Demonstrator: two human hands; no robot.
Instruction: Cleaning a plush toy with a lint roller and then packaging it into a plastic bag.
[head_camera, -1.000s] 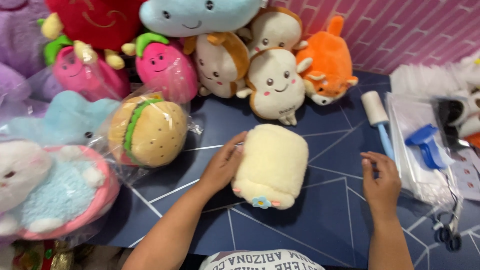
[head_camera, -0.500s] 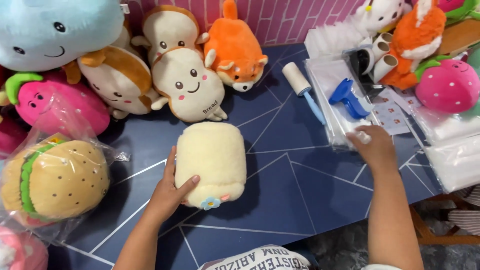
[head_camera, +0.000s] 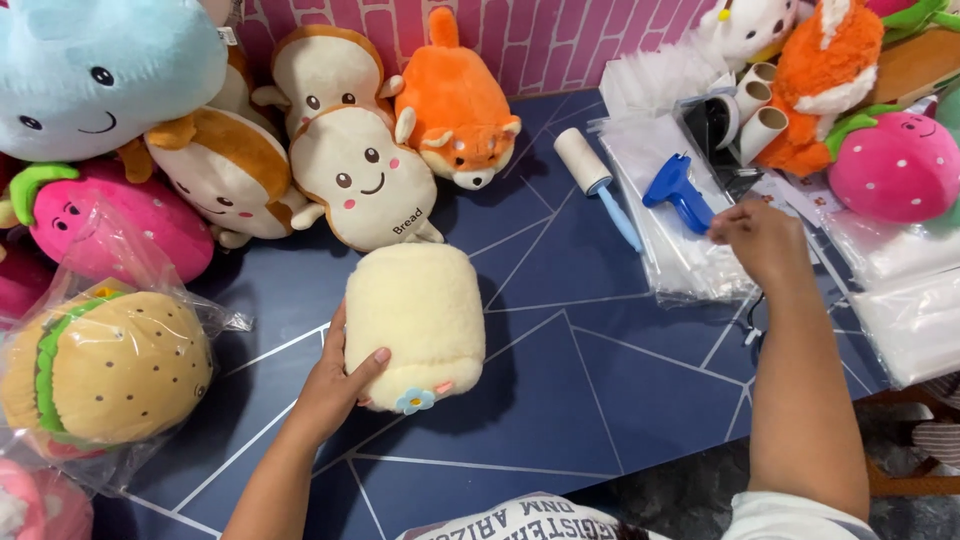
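Head view: my left hand (head_camera: 335, 385) clasps the cream plush (head_camera: 418, 325), lengthwise toward me, while right-hand fingers (head_camera: 728, 222) pinch clear bags (head_camera: 672, 240) far right.

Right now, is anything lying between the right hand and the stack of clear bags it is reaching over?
Nothing visible does. The right hand is already over the near edge of the clear bags. The blue-handled tool and lint roller lie on the far side. The left hand holds the cream plush.
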